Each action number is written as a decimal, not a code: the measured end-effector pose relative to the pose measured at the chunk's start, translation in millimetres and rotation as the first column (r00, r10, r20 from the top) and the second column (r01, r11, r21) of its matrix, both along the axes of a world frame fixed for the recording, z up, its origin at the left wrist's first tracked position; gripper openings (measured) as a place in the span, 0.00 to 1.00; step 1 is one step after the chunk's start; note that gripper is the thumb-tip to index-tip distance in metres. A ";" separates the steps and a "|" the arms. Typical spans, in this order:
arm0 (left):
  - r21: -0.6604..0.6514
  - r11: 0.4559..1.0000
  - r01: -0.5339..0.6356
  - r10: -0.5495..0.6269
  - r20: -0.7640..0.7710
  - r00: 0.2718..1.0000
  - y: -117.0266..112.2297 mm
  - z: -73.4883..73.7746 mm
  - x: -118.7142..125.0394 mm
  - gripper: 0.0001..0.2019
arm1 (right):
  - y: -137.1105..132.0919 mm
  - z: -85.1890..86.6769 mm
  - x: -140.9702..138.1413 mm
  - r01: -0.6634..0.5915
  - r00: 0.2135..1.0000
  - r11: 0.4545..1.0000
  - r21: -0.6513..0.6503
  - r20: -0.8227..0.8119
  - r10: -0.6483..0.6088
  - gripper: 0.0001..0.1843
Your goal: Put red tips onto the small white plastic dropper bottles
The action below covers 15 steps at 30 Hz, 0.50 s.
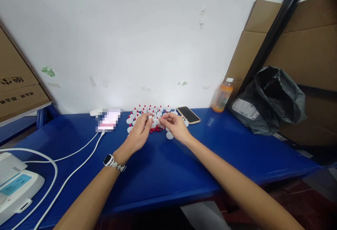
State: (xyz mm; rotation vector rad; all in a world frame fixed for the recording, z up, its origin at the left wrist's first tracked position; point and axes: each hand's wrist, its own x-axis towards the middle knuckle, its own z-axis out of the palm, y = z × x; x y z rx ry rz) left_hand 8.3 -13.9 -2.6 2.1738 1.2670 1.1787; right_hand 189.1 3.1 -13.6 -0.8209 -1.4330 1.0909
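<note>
My left hand [139, 132] is closed around a translucent white nozzle cap [154, 122], held low over the blue table. The fingers of my right hand [176, 127] are pinched at the small red tip cap [157, 118] on this piece; its exact seating is hard to see. Below and between my hands lies a pile of loose red tip caps [155, 129]. Behind and to the left stand several white nozzle caps with red tips [130, 119]. A white nozzle cap without red [170, 135] rests below my right hand, and others are partly hidden behind that hand.
A phone [189, 114] lies right of the caps; a blurred lit device [109, 119] with a white cable is at left. An orange drink bottle [223, 95] and a dark plastic bag [268, 100] stand at right. A power strip [21, 191] sits front left.
</note>
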 end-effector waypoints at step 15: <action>-0.115 0.993 0.022 -0.010 0.107 0.994 -13.5 -0.6 12.5 0.19 | -12.7 4.5 -12.5 -0.103 0.931 0.987 -0.122 -0.361 0.052 0.20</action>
